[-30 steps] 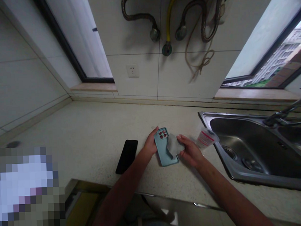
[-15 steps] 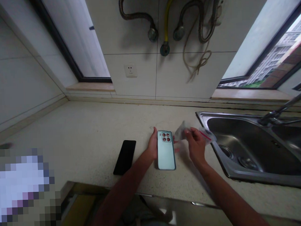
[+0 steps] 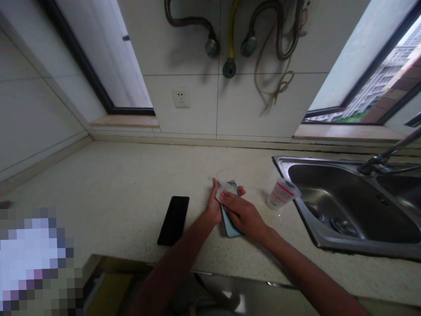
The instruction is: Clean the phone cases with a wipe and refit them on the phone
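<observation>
A pale blue-green phone (image 3: 230, 228) rests in my left hand (image 3: 214, 207), back side up, just above or on the counter. The left fingers wrap under it and their tips show past its right edge. My right hand (image 3: 242, 211) presses a thin whitish wipe (image 3: 228, 187) onto the upper part of the phone's back. The camera lenses are hidden under the wipe and fingers. To the left of my forearm lies a black phone (image 3: 174, 220), dark face up. A clear plastic cup (image 3: 282, 193) with red print stands right of my hands, by the sink.
The steel double sink (image 3: 353, 208) with its faucet (image 3: 379, 161) takes up the right side. A speckled pale counter (image 3: 122, 188) runs along the tiled wall, which carries a socket (image 3: 181, 97) and pipes (image 3: 229, 46). A pixelated patch covers the lower left.
My right hand has moved left from beside the cup onto the phone, bringing the wipe with it. The phone's lenses became covered. The left hand stays around the phone.
</observation>
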`<state>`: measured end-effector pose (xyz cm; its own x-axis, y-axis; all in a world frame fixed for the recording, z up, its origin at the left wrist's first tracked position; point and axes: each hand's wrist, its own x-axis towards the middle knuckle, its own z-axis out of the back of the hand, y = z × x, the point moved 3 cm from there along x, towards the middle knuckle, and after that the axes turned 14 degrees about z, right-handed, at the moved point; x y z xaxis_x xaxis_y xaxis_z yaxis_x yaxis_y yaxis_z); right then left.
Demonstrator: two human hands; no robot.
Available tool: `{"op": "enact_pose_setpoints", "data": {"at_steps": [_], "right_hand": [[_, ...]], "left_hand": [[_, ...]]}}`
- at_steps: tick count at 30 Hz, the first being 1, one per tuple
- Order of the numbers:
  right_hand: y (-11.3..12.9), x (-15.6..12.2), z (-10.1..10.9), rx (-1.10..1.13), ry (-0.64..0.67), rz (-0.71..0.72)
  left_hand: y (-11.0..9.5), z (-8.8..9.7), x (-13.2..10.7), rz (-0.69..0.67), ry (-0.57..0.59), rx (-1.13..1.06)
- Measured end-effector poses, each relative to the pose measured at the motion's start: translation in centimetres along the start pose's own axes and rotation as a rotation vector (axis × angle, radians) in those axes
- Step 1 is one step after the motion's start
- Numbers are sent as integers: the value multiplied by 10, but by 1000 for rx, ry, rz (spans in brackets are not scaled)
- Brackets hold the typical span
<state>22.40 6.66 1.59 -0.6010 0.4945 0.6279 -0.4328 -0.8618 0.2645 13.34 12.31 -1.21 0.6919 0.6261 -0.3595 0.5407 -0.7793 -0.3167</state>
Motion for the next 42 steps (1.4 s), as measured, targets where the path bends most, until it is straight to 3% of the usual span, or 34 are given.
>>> {"op": "enact_pose_setpoints", "data": {"at_steps": [4,11,21,27,32,38,42], "right_hand": [[16,-5,5,50,-8,154],[33,-3,13,78,36,271],[14,-5,-3,-175,129,95],[0,-3,-5,-246,111,-27],[4,-5,-7,-198,184,58],[33,-14,-4,-129,269,199],[48,-23,3,-173,255,222]], "left_hand": [[-14,3,-6,-79,-29,-49],[-22,7,-8,-117,14,-96],[-2,-1,-4,49,58,14],[13,-6,2,101,80,38],[3,-2,-1,71,18,-47],[-24,11,-6,-89,-76,-135],[-26,12,-7,-119,-60,-146]]}}
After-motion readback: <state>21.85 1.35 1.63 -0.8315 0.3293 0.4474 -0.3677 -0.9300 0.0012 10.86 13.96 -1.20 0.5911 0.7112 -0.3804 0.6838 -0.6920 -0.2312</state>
